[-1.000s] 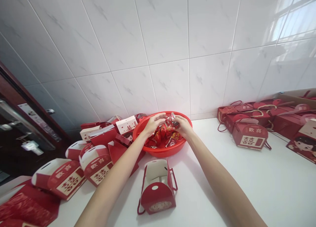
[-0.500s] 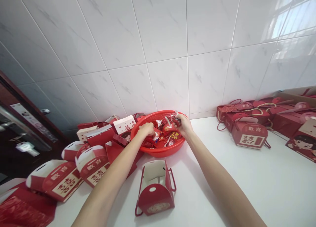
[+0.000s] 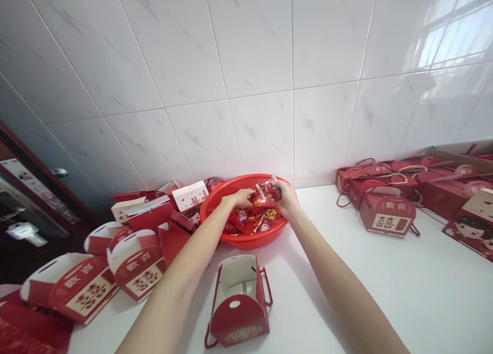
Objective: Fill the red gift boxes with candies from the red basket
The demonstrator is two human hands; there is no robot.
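A red plastic basket [image 3: 246,242] against the tiled wall holds red-wrapped candies [image 3: 241,218], some with gold or white print. Inside it, my left hand [image 3: 241,199] has its fingers curled among the wrappers; what they pinch is hidden. At the basket's right side my right hand [image 3: 285,197] is closed around several candy packets [image 3: 271,188], their ends sticking up past the thumb. Below the basket, between my forearms, stands an open red gift box [image 3: 241,313] with rope handles. Its pale inside shows, and neither hand touches it.
Open red boxes [image 3: 136,272] with cream labels crowd the left side. Closed boxes [image 3: 388,212] with rope handles stand at the right, beside a cardboard carton [image 3: 449,152]. A door with keys [image 3: 26,233] in its lock is at far left. All boxes rest on a white tabletop [image 3: 346,251].
My left hand has moved right inside the basket, closer to my right hand. The right hand keeps its hold on the packets. The view has shifted slightly.
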